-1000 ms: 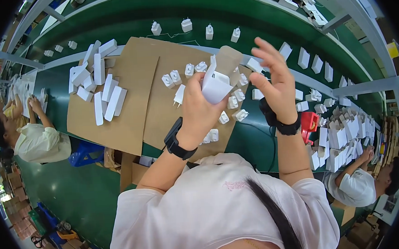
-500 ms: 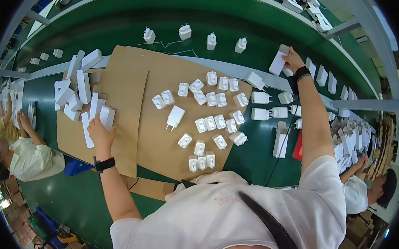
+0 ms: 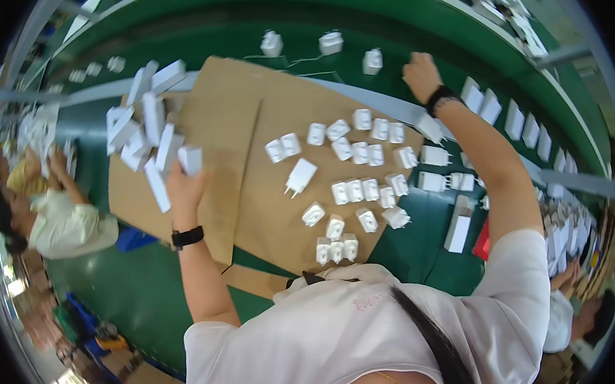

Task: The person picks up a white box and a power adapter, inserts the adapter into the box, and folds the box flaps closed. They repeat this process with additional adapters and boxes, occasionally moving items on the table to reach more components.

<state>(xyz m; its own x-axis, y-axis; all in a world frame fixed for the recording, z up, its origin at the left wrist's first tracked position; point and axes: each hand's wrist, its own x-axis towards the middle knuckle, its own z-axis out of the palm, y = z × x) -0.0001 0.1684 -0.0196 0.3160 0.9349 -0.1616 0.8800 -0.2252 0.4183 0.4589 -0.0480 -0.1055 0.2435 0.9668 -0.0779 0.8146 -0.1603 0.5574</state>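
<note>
My left hand (image 3: 187, 187) is closed round a small white box (image 3: 191, 159) at the right side of a loose heap of white boxes (image 3: 153, 120). Over the green belt, my right hand (image 3: 422, 77) is curled with its fingers bent down; whatever they hold is hidden beneath it. Just left of it on the belt stands a white plug charger (image 3: 373, 62), prongs up. Many similar chargers (image 3: 354, 190) stand in loose groups on the brown cardboard sheet (image 3: 281, 215). One larger charger (image 3: 300, 176) lies on its side there.
Several upright white boxes (image 3: 489, 107) line the belt at right. An open white box (image 3: 458, 226) lies on the green table beside a red object (image 3: 481, 240). Co-workers sit at left (image 3: 73, 222) and lower right (image 3: 565, 317). A grey rail (image 3: 387, 105) edges the belt.
My right hand has let go of a white box, now standing on the belt, and moved left over where a charger stood. My left hand has taken hold of a box. The view has shifted.
</note>
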